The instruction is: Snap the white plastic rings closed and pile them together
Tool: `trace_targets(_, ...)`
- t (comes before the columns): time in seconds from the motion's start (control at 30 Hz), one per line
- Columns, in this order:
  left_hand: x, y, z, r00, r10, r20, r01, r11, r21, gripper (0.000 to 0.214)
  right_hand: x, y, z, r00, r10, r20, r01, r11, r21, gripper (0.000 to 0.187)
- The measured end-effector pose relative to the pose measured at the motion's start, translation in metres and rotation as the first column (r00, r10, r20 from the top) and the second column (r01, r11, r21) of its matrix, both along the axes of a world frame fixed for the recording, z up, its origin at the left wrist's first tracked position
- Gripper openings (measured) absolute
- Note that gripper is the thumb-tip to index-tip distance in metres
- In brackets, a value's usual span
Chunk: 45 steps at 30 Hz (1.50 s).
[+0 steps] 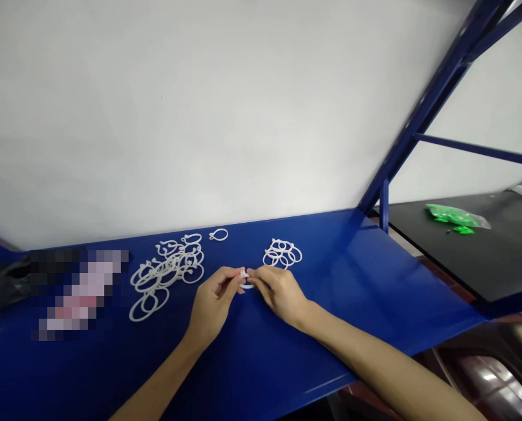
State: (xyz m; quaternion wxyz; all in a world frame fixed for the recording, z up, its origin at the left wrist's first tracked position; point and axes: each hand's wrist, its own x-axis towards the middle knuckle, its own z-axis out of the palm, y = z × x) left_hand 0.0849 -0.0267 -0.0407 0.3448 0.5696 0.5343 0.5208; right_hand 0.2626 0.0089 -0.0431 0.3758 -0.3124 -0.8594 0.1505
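Over the middle of the blue table, my left hand (pixel 217 301) and my right hand (pixel 282 292) pinch one white plastic curtain ring (pixel 247 286) between them. Fingertips of both hands meet at its clasp end, and the fingers hide much of the ring. To the left lies a loose pile of similar white rings (pixel 168 272), overlapping one another, many with small knobbed ends. A single ring (pixel 219 234) rests apart, behind my left hand. Just behind my right hand is a smaller cluster of white rings (pixel 282 254).
The blue metal table (pixel 352 280) backs onto a white wall (pixel 243 105). A pixelated patch (pixel 87 292) and a dark bag (pixel 6 286) are at the left. Blue frame posts (pixel 418 111) rise on the right, beside a black table (pixel 453 257) with a bag of green pieces (pixel 453 215).
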Motion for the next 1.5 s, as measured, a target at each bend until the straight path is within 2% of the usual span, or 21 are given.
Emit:
trace_targets(0.23, 0.001, 0.003, -0.004, 0.989, -0.047, -0.140, 0.052, 0.998, 0.033, 0.026, 0.006, 0.005, 0.008, 0.984, -0.028, 0.175, 0.017, 0.998, 0.068, 0.024)
trace_targets(0.3, -0.003, 0.009, -0.005, 0.969, -0.046, -0.245, 0.061, 0.997, 0.055, 0.029, 0.015, 0.015, 0.014, 0.970, -0.130, 0.207, 0.119, 0.991, 0.066, 0.022)
trace_targets(0.37, -0.009, 0.018, -0.006, 0.924, 0.008, -0.381, 0.025, 0.996, 0.080, 0.033, 0.029, 0.028, 0.021, 0.927, -0.292, 0.236, 0.287, 0.956, 0.054, 0.021)
trace_targets(0.4, -0.014, 0.024, -0.006, 0.888, 0.043, -0.458, -0.002, 0.996, 0.090, 0.033, 0.037, 0.034, 0.024, 0.901, -0.348, 0.260, 0.351, 0.936, 0.037, 0.020)
trace_targets(0.47, -0.022, 0.038, -0.006, 0.774, 0.114, -0.623, -0.030, 0.989, 0.143, 0.033, 0.052, 0.045, 0.030, 0.866, -0.380, 0.326, 0.410, 0.911, -0.029, 0.018)
trace_targets(0.57, -0.029, 0.061, -0.003, 0.524, 0.182, -0.832, -0.039, 0.981, 0.190, 0.039, 0.067, 0.054, 0.036, 0.866, -0.342, 0.364, 0.410, 0.903, -0.127, 0.015)
trace_targets(0.67, -0.026, 0.082, 0.001, 0.280, 0.207, -0.937, -0.092, 0.978, 0.189, 0.047, 0.070, 0.053, 0.039, 0.868, -0.316, 0.382, 0.406, 0.895, -0.183, 0.009)
trace_targets(0.73, -0.023, 0.093, 0.002, 0.220, 0.208, -0.953, -0.130, 0.975, 0.182, 0.048, 0.070, 0.053, 0.039, 0.849, -0.314, 0.424, 0.426, 0.883, -0.199, 0.009)
trace_targets(0.87, -0.019, 0.104, -0.001, 0.203, 0.196, -0.959, -0.148, 0.975, 0.168, 0.041, 0.069, 0.054, 0.037, 0.817, -0.335, 0.470, 0.468, 0.860, -0.201, 0.012)
trace_targets(0.97, -0.021, 0.101, -0.002, 0.209, 0.179, -0.961, -0.116, 0.981, 0.157, 0.034, 0.070, 0.055, 0.037, 0.822, -0.341, 0.456, 0.467, 0.862, -0.199, 0.015)
trace_targets(1.07, -0.023, 0.087, 0.001, 0.231, 0.173, -0.958, -0.082, 0.984, 0.158, 0.033, 0.070, 0.054, 0.039, 0.834, -0.361, 0.417, 0.467, 0.864, -0.186, 0.017)
trace_targets(1.23, -0.028, 0.044, 0.007, 0.283, 0.218, -0.934, -0.054, 0.976, 0.212, 0.035, 0.064, 0.049, 0.044, 0.867, -0.388, 0.313, 0.445, 0.886, -0.133, 0.017)
trace_targets(1.3, -0.030, 0.027, 0.006, 0.331, 0.254, -0.909, -0.028, 0.965, 0.259, 0.034, 0.058, 0.045, 0.045, 0.896, -0.369, 0.246, 0.405, 0.907, -0.113, 0.016)
trace_targets(1.37, -0.031, 0.014, 0.003, 0.418, 0.297, -0.859, 0.016, 0.943, 0.333, 0.032, 0.049, 0.039, 0.043, 0.934, -0.315, 0.169, 0.335, 0.937, -0.105, 0.014)
trace_targets(1.43, -0.032, 0.005, 0.000, 0.505, 0.305, -0.807, 0.068, 0.918, 0.390, 0.028, 0.038, 0.033, 0.039, 0.970, -0.224, 0.100, 0.235, 0.964, -0.126, 0.015)
trace_targets(1.5, -0.030, 0.000, -0.002, 0.555, 0.278, -0.784, 0.126, 0.904, 0.409, 0.024, 0.027, 0.025, 0.033, 0.991, -0.125, 0.045, 0.131, 0.974, -0.183, 0.019)
